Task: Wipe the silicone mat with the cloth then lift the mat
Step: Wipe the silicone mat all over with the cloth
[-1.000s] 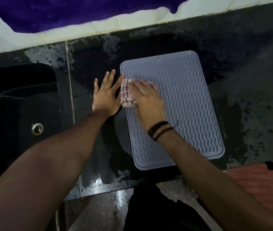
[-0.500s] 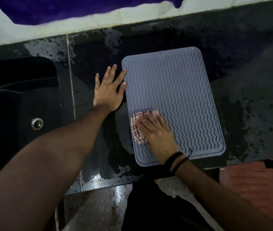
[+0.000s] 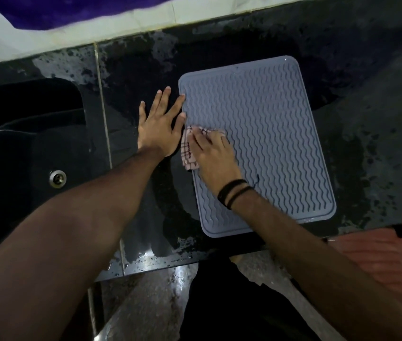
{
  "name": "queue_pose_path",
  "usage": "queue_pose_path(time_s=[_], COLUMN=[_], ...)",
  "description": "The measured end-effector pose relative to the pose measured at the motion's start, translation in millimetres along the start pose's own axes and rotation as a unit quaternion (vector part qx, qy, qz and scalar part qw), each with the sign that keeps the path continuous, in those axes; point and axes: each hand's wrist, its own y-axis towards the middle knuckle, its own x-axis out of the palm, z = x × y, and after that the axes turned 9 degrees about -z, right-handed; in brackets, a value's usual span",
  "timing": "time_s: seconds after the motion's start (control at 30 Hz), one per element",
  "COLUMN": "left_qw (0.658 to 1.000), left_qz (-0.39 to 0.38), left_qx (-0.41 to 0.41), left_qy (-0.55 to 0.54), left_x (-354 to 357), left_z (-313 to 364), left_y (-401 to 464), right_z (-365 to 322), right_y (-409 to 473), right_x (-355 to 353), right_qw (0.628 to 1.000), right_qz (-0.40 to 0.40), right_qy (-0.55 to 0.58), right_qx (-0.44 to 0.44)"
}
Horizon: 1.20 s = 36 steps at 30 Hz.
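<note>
Two hands work at the silicone mat [image 3: 266, 134], which lies flat on the dark, wet tabletop [image 3: 377, 134]. Nearest the viewer, the mat's near edge stops just short of the tabletop's front edge. The right hand [image 3: 213, 156] presses the checked cloth [image 3: 188, 152] onto the mat's left border, fingers [image 3: 204, 140] flattened over the cloth. The left hand [image 3: 159, 126] lies flat just left of the mat, fingers spread and released, index fingertip and thumb tip touching the mat's left edge. Open wet tabletop extends right of and beyond the mat. Left of the mat sits a dark sink [image 3: 35, 153]; contents cannot be determined. No legible writing.
</note>
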Motion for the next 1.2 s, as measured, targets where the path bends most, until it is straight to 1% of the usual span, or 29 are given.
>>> queue_pose_path(time_s=[0.1,0.2,0.27,0.4,0.5,0.57,0.63,0.7,0.73,0.83,1.0,1.1,1.2], left_qw=[1.0,1.0,1.0,1.0,1.0,1.0,1.0,1.0,1.0,1.0,1.0,1.0,1.0], left_qz=[-0.005,-0.005,-0.007,-0.014,-0.017,-0.016,-0.011,-0.013,-0.016,-0.018,-0.021,-0.022,-0.028], left_qx=[-0.003,-0.002,0.002,0.004,0.0,0.001,-0.003,-0.01,-0.012,-0.013,-0.011,-0.005,-0.003], left_qy=[-0.007,-0.002,-0.005,-0.015,-0.004,0.007,0.014,0.012,0.011,0.007,0.005,0.005,0.01], left_x=[-0.6,0.0,-0.5,-2.7,-3.0,-2.7,-1.4,-1.0,-0.9,-1.4,-2.4,-2.6,-3.5], left_z=[1.2,-0.2,-0.6,0.3,0.6,1.2,1.7,1.9,1.8,1.5,0.6,0.7,0.0], left_y=[-0.5,-0.9,-1.0,-2.3,-2.7,-2.1,-2.1,-1.7,-1.2,-1.4,-1.8,-1.0,-1.1], right_z=[-2.5,-7.1,-6.6,6.1,17.5,20.5,17.6,12.5,10.8,2.3,-11.2,-9.7,-4.7], right_y=[-40.7,-79.2,-93.1,-82.4,-38.0,-3.1,16.8,14.7,6.4,-38.1,-113.3,-125.3,-110.6], right_x=[13.5,26.9,25.0,-4.2,-25.8,-29.1,-23.9,-11.8,-4.6,14.8,37.7,27.0,4.4], right_qw=[1.0,0.999,0.997,0.988,0.982,0.987,0.994,0.998,0.999,0.999,0.998,0.997,0.989], right_qz=[-0.003,-0.007,0.004,0.082,0.114,0.098,0.052,0.015,0.008,0.002,-0.008,0.006,0.044], right_qy=[0.01,0.046,0.062,0.133,0.143,0.111,0.077,0.044,0.036,0.024,0.052,0.074,0.129], right_qx=[-0.006,-0.023,-0.038,0.014,0.055,0.062,0.051,0.04,0.038,0.036,0.029,0.031,0.065])
